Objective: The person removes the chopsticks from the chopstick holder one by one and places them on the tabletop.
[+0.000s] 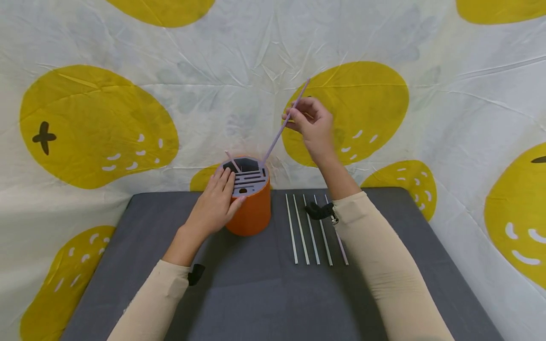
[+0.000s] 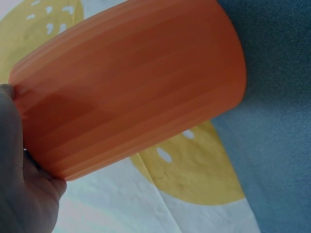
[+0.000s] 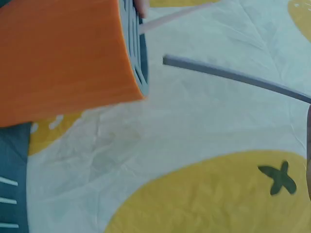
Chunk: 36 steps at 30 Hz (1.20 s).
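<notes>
An orange cylindrical holder [image 1: 249,215] with a grey slotted top [image 1: 251,185] stands upright near the table's back edge. Across the left part of that top rests my left hand [image 1: 215,201], fingers extended and thumb at the rim. One pale pink stick [image 1: 232,161] leans out of the holder's large opening. My right hand [image 1: 314,124] pinches a thin purple stick [image 1: 280,131] between thumb and fingers, up and to the right of the holder. In the right wrist view the lower end of this purple stick [image 3: 233,75] is apart from the top.
Several thin pale sticks [image 1: 299,229] lie in a row on the dark grey table [image 1: 264,293], right of the holder; my right forearm partly covers the rightmost ones. Behind the table hangs a white cloth [image 1: 239,109] with large yellow shapes.
</notes>
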{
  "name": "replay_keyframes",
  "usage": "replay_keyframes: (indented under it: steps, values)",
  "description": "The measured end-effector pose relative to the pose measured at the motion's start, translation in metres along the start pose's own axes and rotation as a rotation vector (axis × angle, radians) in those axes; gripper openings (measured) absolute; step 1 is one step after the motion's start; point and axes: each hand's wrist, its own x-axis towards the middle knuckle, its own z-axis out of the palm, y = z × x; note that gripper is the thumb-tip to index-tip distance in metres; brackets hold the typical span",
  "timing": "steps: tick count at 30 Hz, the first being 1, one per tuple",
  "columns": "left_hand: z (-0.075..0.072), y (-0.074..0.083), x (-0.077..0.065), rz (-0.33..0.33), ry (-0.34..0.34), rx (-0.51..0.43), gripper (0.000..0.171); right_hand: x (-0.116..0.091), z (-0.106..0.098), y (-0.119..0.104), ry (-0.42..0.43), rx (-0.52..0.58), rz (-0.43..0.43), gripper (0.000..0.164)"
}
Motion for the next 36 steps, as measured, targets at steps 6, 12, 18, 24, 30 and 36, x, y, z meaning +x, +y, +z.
replay_keyframes:
  steps: [6, 12, 18, 24, 30, 36]
  values:
    - [-0.001, -0.001, 0.000, -0.009, -0.002, -0.004, 0.077, -0.008, -0.026, -0.009, 0.043, -0.027, 0.024, 0.011]
    - [-0.001, -0.002, -0.001, -0.007, -0.007, 0.002, 0.077, -0.024, -0.065, -0.004, 0.061, -0.163, 0.078, 0.014]
    - [-0.001, -0.002, 0.000, 0.002, 0.008, 0.000, 0.077, -0.041, -0.111, 0.007, 0.084, -0.280, 0.160, 0.013]
    - [0.000, -0.002, 0.000, 0.005, 0.015, -0.001, 0.076, -0.059, -0.155, 0.024, 0.067, -0.443, 0.276, 0.020]
    - [0.000, -0.002, 0.000, 0.000, 0.013, -0.002, 0.076, -0.084, -0.187, 0.041, 0.001, -0.671, 0.384, 0.033]
    - [0.000, -0.001, 0.000, 0.004, 0.018, 0.000, 0.075, -0.109, -0.210, 0.059, -0.058, -0.860, 0.437, 0.033]
